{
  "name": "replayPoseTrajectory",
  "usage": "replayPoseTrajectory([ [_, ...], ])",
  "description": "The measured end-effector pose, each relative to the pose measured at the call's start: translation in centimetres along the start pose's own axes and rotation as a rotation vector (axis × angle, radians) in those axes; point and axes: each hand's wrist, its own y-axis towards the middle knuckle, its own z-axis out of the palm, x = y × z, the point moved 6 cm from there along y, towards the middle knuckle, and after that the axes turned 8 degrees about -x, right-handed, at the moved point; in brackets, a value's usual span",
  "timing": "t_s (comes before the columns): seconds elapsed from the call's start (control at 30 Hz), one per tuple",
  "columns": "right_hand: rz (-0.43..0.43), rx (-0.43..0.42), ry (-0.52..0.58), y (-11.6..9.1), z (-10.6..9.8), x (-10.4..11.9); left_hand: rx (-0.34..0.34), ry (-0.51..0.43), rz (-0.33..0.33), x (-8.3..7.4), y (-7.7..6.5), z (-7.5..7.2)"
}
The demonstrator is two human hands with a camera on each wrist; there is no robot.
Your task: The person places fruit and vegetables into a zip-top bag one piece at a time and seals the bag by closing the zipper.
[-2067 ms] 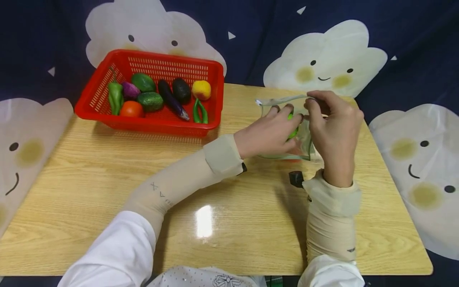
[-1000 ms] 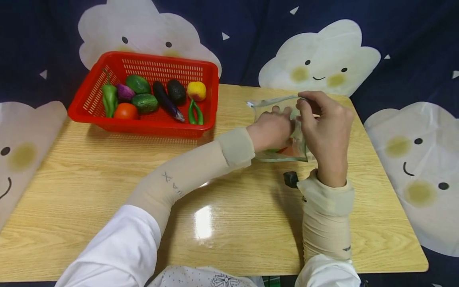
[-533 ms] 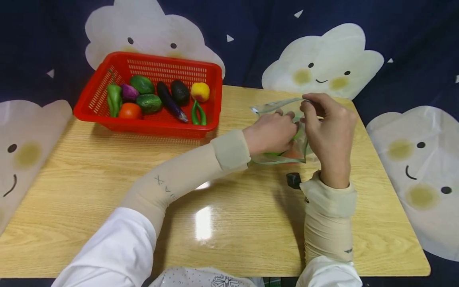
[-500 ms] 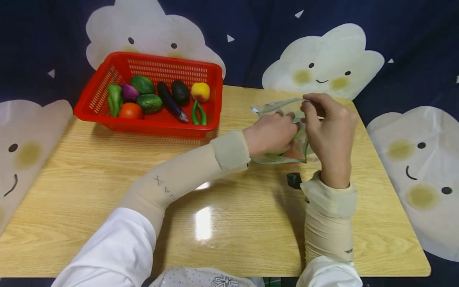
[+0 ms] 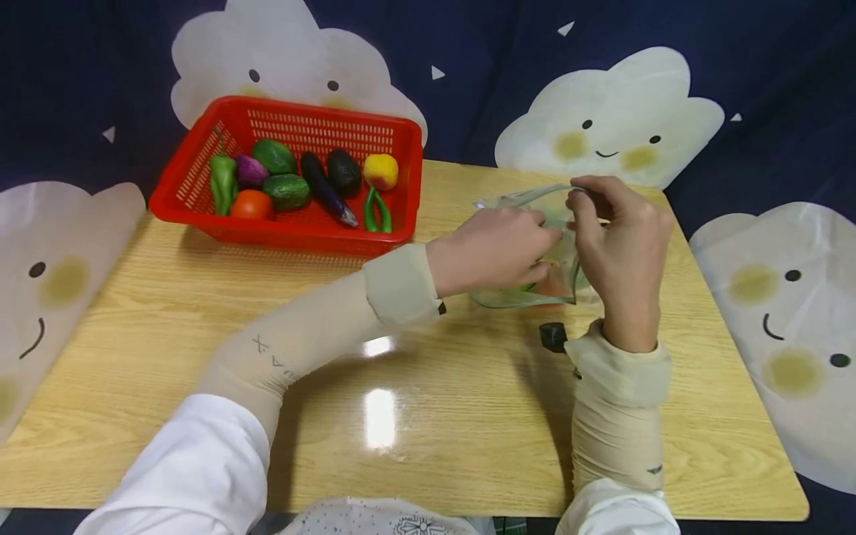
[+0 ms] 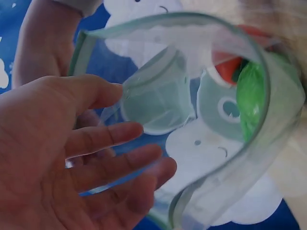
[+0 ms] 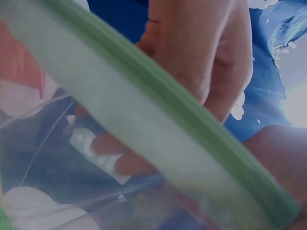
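Observation:
A clear plastic zip bag (image 5: 521,301) with a green-edged mouth stands open at the right of the table. My right hand (image 5: 625,249) pinches its rim at the upper right corner. My left hand (image 5: 495,249) is over the bag's mouth, fingers apart and holding nothing. Seen from the left wrist, the left hand (image 6: 103,148) has its fingertips at the opening. Deep in the bag lie a bright green thing (image 6: 252,100) and a red one (image 6: 228,64), both partly hidden. The green zip strip (image 7: 163,93) crosses the right wrist view.
A red plastic basket (image 5: 294,236) stands at the back left. In it are a tomato (image 5: 252,205), an eggplant (image 5: 325,189), an avocado (image 5: 344,172), green peppers (image 5: 224,182), cucumber-like vegetables (image 5: 286,192), a purple onion-like one (image 5: 250,171) and a yellow fruit (image 5: 381,172).
My left hand went down into the bag with the green thing, let it go there, and has drawn back up and left with loosened fingers. My right hand keeps its pinch on the rim.

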Motion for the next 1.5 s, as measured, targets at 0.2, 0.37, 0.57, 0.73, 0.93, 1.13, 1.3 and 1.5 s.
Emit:
replayPoseTrajectory([
  [0.2,0.007,0.009,0.0,-0.1,0.0,-0.1,0.011,-0.022,-0.055,1.6,-0.8,-1.7],
  [0.37,-0.004,0.008,-0.004,-0.1,-0.1,0.0,-0.02,-0.07,-0.045,3.2,-1.7,-2.3],
  [0.57,-0.007,0.011,-0.002,0.0,0.0,0.0,-0.124,-0.128,-0.085,6.0,-3.0,-3.3],
  [0.73,0.01,0.011,-0.004,-0.1,0.1,-0.3,-0.098,-0.149,-0.199,10.0,-4.1,-2.7],
  [0.93,-0.006,0.012,-0.004,-0.2,0.1,-0.2,0.049,-0.115,-0.343,14.9,-6.2,-0.7],
  [1.13,0.006,0.017,-0.009,-0.2,0.1,-0.2,0.142,-0.15,-0.469,19.0,-8.1,0.6],
  [1.3,0.007,0.023,0.0,-0.3,0.2,-0.2,0.327,-0.191,-0.653,22.5,-10.9,1.4],
  [1.5,0.0,0.034,0.004,-0.2,0.2,0.1,0.482,-0.238,-0.816,25.4,-14.2,1.4],
])
